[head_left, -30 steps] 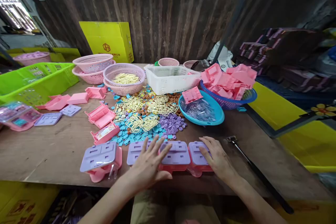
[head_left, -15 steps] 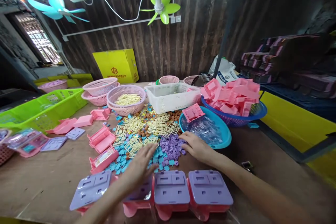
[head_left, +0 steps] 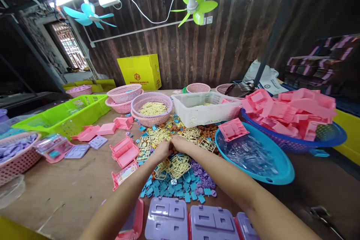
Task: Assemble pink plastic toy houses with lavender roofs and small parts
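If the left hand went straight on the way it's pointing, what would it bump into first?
Most likely the right hand: it's just ahead of the left hand, though I can't tell whether they touch.

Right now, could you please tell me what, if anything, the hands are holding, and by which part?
It cannot be told: the left hand and right hand are close together over the heaped parts, grips hidden.

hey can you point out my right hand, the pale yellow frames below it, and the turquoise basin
Right hand point(head_left: 180, 144): head view, back of the hand.
Pale yellow frames point(head_left: 180, 165): head view, middle of the cluster.
Turquoise basin point(head_left: 284, 165): head view, bare inner wall.
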